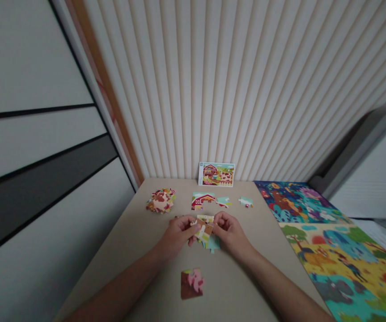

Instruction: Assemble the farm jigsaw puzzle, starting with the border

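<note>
Several jigsaw puzzle pieces (205, 230), brown, cream and green, are held between my two hands above the middle of the table. My left hand (178, 233) pinches them from the left with the thumb on top. My right hand (229, 230) pinches their right edge between thumb and fingers. Just under them, light blue puzzle pieces (212, 243) show in part; whether these are held or lie on the table I cannot tell. Nearer to me lies a brown puzzle piece with a pink pig (193, 283). Beyond my hands is a joined barn section (202, 200).
A pile of puzzle pieces (161, 201) lies at the back left. Loose sky pieces (223, 201) and another piece (246, 202) lie right of the barn. A farm picture card (216, 174) leans on the pleated blind (193, 89). Two finished puzzles (296, 201) cover the right side.
</note>
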Tool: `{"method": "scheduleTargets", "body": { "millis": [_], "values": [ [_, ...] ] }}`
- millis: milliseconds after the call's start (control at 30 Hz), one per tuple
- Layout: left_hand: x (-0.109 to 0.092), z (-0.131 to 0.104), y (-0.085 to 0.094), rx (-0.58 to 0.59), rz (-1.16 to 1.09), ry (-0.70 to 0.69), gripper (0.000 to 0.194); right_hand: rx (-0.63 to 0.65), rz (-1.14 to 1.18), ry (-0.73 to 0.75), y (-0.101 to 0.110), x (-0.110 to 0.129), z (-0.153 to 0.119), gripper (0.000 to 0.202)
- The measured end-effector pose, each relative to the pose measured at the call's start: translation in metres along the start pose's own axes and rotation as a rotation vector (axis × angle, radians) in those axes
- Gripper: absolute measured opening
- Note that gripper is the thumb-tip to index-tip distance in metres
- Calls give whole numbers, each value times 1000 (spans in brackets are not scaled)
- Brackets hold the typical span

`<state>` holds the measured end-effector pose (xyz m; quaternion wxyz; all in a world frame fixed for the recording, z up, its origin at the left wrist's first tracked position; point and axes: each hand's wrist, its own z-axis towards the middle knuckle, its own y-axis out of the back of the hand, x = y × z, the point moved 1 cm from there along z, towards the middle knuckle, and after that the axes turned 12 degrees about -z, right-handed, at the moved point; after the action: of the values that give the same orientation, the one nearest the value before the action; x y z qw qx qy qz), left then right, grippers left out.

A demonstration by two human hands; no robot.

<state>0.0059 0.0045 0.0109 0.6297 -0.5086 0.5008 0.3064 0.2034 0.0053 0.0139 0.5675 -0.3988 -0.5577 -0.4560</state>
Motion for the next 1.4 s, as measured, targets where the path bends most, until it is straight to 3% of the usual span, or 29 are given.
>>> {"method": "scheduleTargets", "body": {
  "millis": [267, 400, 533, 700, 900, 1000, 1167, 1400],
  "values": [
    [-3, 1, -1, -23, 4, -39, 36, -6, -356, 218, 1, 21, -9, 30],
    [-9, -2, -7, -28, -13, -71, 36, -128, -264, 166, 10, 27, -5, 33],
    [-12, -1, -5, -62, -8, -93, 35, -205, -162, 51, 35, 37, -5, 41],
    [-7, 2, 0, 24, -11, -105, 30, -269, -270, -22, 71, 33, -46, 52],
    [6, 0, -3, 115, -27, -75, 38, -331, -636, -87, 113, 6, -129, 47],
    [14, -1, -5, 130, 12, -26, 44, -369, -844, -90, 133, 0, -155, 44],
    [18, -5, -6, 171, 100, 4, 50, -370, -1040, -109, 149, -5, -169, 44],
    [12, -10, -8, 168, 189, -7, 57, -388, -1244, -46, 149, -4, -166, 43]
  ]
}}
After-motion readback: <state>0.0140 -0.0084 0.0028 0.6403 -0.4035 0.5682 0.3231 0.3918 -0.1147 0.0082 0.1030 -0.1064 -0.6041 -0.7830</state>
